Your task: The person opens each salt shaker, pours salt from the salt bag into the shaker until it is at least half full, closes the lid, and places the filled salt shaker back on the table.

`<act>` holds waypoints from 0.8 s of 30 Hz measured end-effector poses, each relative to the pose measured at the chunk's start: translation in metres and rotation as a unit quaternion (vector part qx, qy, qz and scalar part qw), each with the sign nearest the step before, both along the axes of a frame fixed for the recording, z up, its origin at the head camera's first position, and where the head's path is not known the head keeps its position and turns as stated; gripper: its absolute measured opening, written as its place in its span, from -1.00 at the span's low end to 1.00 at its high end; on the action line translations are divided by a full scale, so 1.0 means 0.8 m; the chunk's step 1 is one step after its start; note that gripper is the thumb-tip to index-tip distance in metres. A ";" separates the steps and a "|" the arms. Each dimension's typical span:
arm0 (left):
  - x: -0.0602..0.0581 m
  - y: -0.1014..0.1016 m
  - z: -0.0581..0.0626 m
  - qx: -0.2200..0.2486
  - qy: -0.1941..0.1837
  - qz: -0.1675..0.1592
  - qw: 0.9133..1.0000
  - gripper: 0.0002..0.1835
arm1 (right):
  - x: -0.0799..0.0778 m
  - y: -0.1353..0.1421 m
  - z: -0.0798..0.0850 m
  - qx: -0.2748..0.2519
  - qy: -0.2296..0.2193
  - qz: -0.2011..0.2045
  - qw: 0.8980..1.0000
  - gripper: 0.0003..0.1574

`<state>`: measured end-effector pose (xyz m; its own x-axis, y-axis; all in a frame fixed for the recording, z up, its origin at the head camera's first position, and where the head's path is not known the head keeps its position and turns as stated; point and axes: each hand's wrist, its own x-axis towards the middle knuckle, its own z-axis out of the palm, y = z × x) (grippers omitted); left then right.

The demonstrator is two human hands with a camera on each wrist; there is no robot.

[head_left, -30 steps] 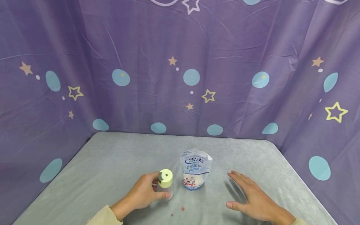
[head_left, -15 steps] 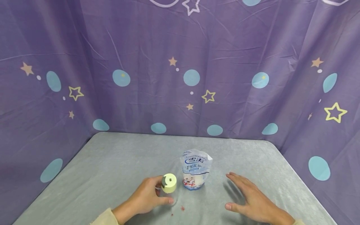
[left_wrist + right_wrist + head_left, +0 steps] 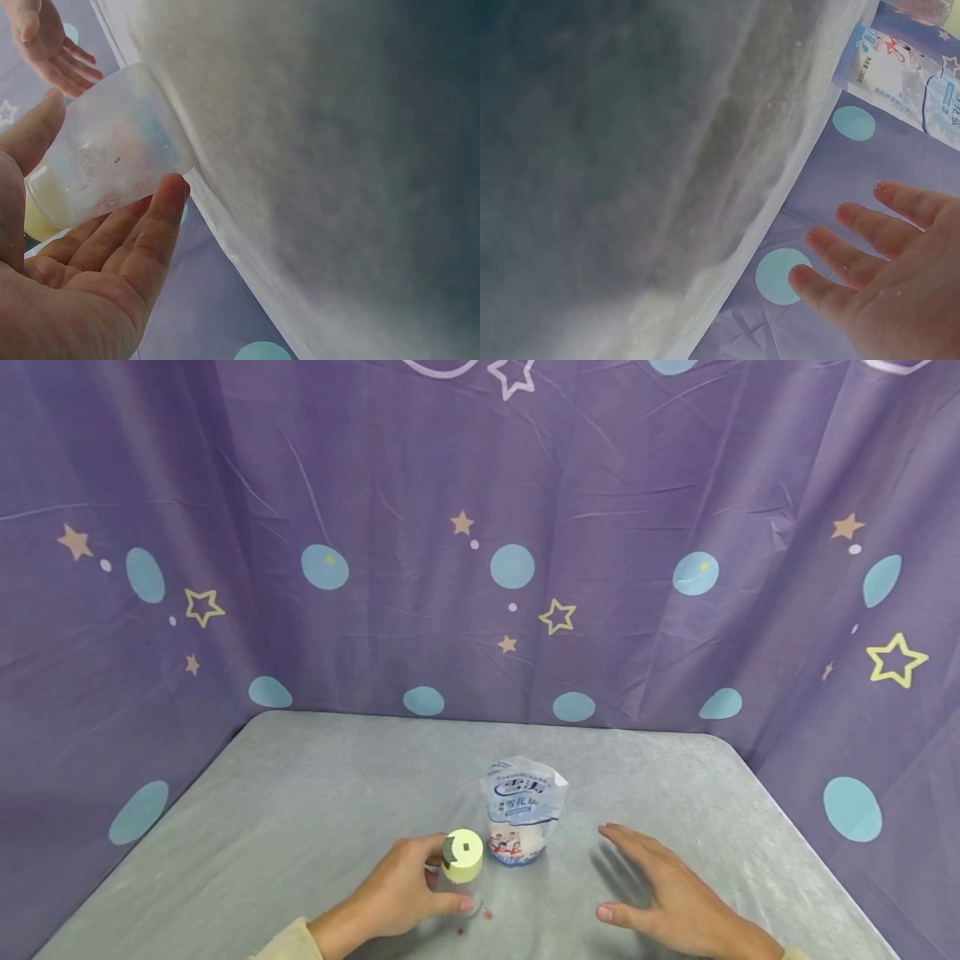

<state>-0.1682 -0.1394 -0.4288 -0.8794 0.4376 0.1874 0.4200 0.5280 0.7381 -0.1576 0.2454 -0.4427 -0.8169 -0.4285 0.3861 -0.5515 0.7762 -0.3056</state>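
My left hand holds a clear jar with a pale yellow lid, thumb on one side and fingers on the other. A dark leaf-like print and a small square mark show on the lid. The jar's body is mostly hidden in the head view, and I cannot tell whether its base touches the table. Just beyond it stands an opened bag of salt, blue and white, its top folded forward. To the right of the bag, my right hand is held with fingers extended and thumb apart, holding nothing.
A grey cloth covers the table. Two small reddish specks lie near the jar. A purple curtain with stars and blue spots surrounds the table's back and sides.
My left hand has moved the jar rightward and slightly nearer to me. The right hand has shifted only a little to the left. The bag of salt stays put.
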 end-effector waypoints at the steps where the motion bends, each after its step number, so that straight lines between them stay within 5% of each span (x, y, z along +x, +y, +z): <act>1: 0.000 0.001 0.000 0.001 0.000 -0.002 1.000 -0.50 | 0.000 -0.001 0.000 0.000 0.002 0.001 1.000 0.12; 10: 0.003 0.007 0.001 -0.002 -0.023 0.004 1.000 -0.35 | 0.005 -0.006 0.000 -0.012 0.001 0.007 1.000 0.07; 24: 0.006 0.020 0.003 -0.008 -0.032 0.001 0.999 -0.38 | 0.005 -0.020 0.006 -0.046 -0.004 0.031 0.998 -0.04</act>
